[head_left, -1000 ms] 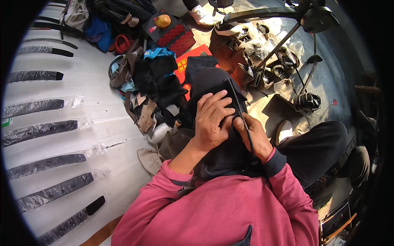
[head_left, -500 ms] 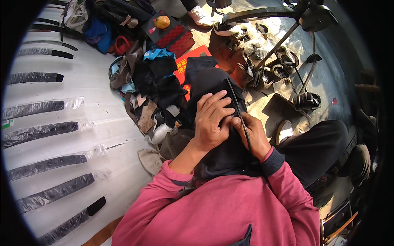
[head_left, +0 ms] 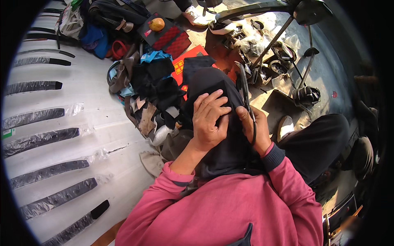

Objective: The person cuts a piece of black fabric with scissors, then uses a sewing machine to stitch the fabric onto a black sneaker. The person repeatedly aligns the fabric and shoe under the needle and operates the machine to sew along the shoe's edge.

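My left hand rests over my black-trousered knee, fingers bent and thumb alongside. It presses a black piece of material against the knee; most of that piece is under the fingers, and dark on dark hides its outline. A little to the right, my right hand is closed around a slim dark tool that looks like a pair of scissors. The tool stands with its long end pointing away from me, and a curved black handle runs down past the thumb. It is apart from the left hand.
Left lies a pale surface with several plastic-wrapped dark strips. Beyond the knee are a heap of black scraps, a red box and a round yellow fruit. Far right stand a dark metal frame and several shoes.
My right hand has shifted slightly right and away from the left hand, turning the scissors-like tool more upright. The left hand has stayed nearly in place on the knee.
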{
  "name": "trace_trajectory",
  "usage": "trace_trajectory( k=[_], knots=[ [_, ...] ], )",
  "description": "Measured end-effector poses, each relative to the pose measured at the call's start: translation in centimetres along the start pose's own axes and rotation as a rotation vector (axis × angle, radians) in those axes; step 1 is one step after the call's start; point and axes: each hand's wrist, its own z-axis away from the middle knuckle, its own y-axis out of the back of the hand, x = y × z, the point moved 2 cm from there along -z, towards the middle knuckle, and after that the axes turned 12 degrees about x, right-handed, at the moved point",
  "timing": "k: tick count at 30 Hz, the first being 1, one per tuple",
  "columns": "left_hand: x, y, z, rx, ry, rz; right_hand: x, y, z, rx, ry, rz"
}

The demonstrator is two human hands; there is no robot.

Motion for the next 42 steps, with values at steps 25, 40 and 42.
trace_trajectory(
  k=[25,40,42],
  knots=[
    [-0.7,-0.3,-13.9,-1.237,-0.490,-0.065,1.9,4.4,1.6,-0.055,0.042,-0.100],
    [-2.9,3.3,-5.5,-0.355,1.219,0.720,-2.8,0.8,-1.6,-0.294,-0.101,-0.616],
    [-3.0,3.5,-4.0,-0.337,1.209,0.684,-3.6,0.8,-1.5,-0.299,-0.183,-0.678]
  ],
)
